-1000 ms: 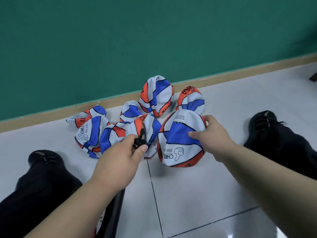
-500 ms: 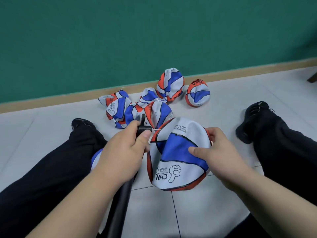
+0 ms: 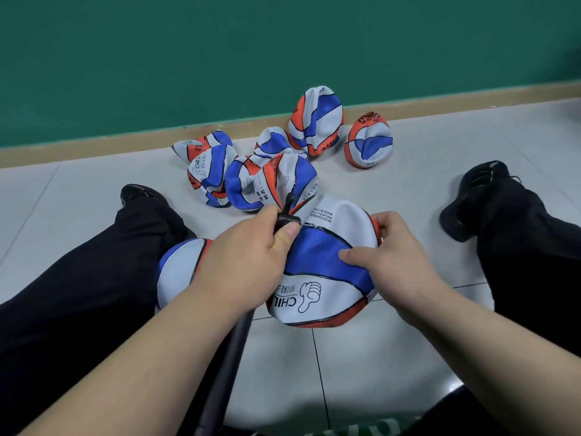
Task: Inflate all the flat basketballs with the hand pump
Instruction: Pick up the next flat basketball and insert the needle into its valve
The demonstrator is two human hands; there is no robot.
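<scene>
A flat blue, white and orange basketball (image 3: 323, 278) lies folded on the floor between my legs. My right hand (image 3: 386, 262) grips its right side, thumb on the blue panel. My left hand (image 3: 248, 256) holds the black head of the hand pump (image 3: 287, 217), whose thin needle points at the ball's top edge. The pump's dark barrel (image 3: 226, 360) runs down under my left forearm. A rounder ball (image 3: 179, 272) sits by my left thigh, partly hidden by my arm. Several flat basketballs (image 3: 267, 180) lie in a heap near the wall.
My legs in black trousers and black shoes (image 3: 481, 190) lie spread on the pale tiled floor (image 3: 361, 357), one on each side. A green wall (image 3: 251, 51) with a tan skirting board (image 3: 94, 149) runs behind the heap.
The ball came away from the heap toward me and now lies between my legs. My left hand brought the pump head along to the ball's top edge.
</scene>
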